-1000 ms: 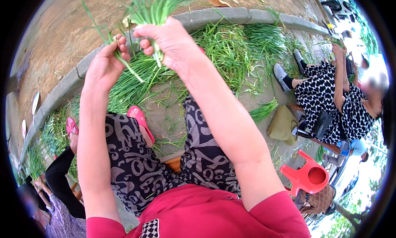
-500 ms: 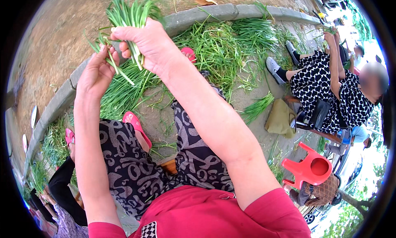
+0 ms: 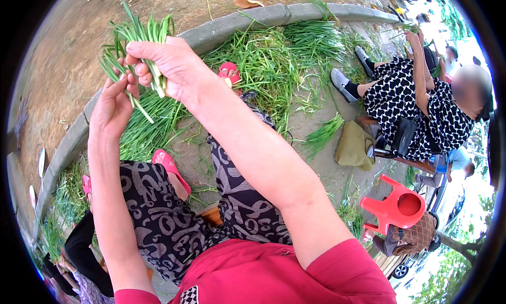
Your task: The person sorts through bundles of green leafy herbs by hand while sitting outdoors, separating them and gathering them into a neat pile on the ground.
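Note:
My right hand (image 3: 176, 67) is closed around a bunch of green chives (image 3: 155, 27), its pale cut ends pointing down past my fingers. Close beside it, my left hand (image 3: 112, 106) pinches a few loose chives (image 3: 141, 108) between thumb and fingers; their leaf tips stick out up and to the left. The fingers of both hands nearly touch. Under my hands, a heap of long chives (image 3: 153, 119) lies on the ground by my feet. Which stalks belong to which hand is partly hidden where the leaves cross.
A curved stone kerb (image 3: 232, 27) runs behind the heaps. Loose green trimmings (image 3: 258, 61) and laid-out chives (image 3: 316, 40) lie ahead; a small bundle (image 3: 324, 134) is to the right. Beyond are an olive bag (image 3: 354, 146), a red plastic stool (image 3: 392, 206) and a seated person (image 3: 416, 104).
Both hands have shifted a little left and down in view with their chives, and the left fingers are now nearer the bunch. The whole scene has moved slightly left.

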A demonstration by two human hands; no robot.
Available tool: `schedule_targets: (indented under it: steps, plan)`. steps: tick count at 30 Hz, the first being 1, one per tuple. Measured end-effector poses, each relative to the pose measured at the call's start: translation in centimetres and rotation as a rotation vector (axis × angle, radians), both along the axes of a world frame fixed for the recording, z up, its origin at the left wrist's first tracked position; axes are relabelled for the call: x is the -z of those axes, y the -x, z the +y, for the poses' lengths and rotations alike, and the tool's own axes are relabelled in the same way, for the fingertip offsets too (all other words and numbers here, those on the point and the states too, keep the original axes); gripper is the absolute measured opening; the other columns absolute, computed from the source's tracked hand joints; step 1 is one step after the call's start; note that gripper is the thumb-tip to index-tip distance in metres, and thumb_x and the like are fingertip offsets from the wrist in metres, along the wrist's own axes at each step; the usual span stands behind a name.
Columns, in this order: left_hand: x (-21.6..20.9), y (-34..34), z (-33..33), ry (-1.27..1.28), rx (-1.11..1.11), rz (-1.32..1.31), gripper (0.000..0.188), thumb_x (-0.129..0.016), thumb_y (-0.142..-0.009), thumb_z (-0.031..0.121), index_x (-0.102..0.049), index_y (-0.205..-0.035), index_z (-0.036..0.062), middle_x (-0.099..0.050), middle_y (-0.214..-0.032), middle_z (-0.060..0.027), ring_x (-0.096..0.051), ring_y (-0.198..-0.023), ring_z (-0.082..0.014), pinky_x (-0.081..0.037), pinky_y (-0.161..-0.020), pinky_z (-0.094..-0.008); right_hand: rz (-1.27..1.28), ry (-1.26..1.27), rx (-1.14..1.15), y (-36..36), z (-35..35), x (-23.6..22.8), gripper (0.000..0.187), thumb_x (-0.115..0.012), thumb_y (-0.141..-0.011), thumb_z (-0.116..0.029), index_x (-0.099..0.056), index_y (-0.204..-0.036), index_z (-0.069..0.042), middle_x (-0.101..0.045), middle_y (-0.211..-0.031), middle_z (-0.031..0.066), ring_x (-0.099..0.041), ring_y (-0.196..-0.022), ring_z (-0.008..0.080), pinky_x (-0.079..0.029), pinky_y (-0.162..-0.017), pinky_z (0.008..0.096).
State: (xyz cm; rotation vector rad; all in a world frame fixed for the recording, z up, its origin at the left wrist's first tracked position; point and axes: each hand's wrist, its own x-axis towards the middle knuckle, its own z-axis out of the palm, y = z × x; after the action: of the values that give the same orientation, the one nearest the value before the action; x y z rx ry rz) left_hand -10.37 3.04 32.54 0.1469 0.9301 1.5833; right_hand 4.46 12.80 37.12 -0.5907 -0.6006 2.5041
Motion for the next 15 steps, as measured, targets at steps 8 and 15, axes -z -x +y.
schedule_targets:
  steps: [8, 15]
  plan:
    - [0.4, 0.0, 0.1, 0.018, 0.053, -0.051, 0.021, -0.049, -0.093, 0.008, -0.048, -0.111, -0.0029, -0.057, -0.095, -0.0086, -0.055, -0.08, -0.0147, -0.049, -0.069, -0.0216, -0.018, 0.035, -0.014, 0.5, -0.1, 1.3, 0.011, -0.063, -0.072, 0.002, -0.056, -0.08, 0.0, -0.058, -0.061, 0.0099, -0.051, -0.04, 0.0127, -0.044, -0.035, 0.028]
    - [-0.9, -0.7, 0.2, 0.046, 0.074, 0.047, 0.017, -0.052, -0.09, 0.006, -0.05, -0.105, -0.0013, -0.058, -0.092, -0.0068, -0.057, -0.081, -0.0142, -0.048, -0.067, -0.0217, -0.157, -0.226, 0.146, 1.3, -0.8, 1.0, 0.021, -0.065, -0.07, 0.005, -0.052, -0.087, 0.006, -0.06, -0.064, 0.0102, -0.053, -0.043, 0.0121, -0.041, -0.036, 0.0224]
